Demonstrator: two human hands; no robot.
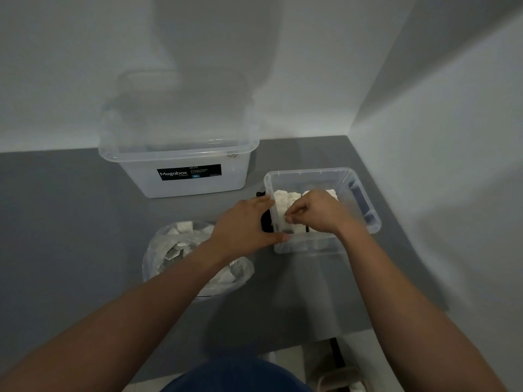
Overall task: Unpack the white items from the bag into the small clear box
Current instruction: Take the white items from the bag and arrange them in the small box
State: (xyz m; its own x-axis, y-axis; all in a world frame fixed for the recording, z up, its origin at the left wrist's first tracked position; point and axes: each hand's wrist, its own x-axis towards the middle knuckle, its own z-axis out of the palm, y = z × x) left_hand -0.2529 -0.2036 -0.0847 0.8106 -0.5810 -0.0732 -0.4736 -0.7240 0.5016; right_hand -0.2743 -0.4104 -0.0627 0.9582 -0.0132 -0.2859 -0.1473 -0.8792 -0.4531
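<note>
Over grey table point(85, 222), right fingers point(293, 219) seemingly pinch white items point(283, 203).

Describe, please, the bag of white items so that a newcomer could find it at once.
On the grey surface, look in front of the large Megabox tub. The bag sits there, left of the small clear box. It alone is soft, crinkled plastic.

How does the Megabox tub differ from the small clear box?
The Megabox tub is larger, frosted, with a black label; the small clear box is lower, see-through, with no label showing. White items lie in the small clear box; none show in the Megabox tub. Both are open-topped.
</note>
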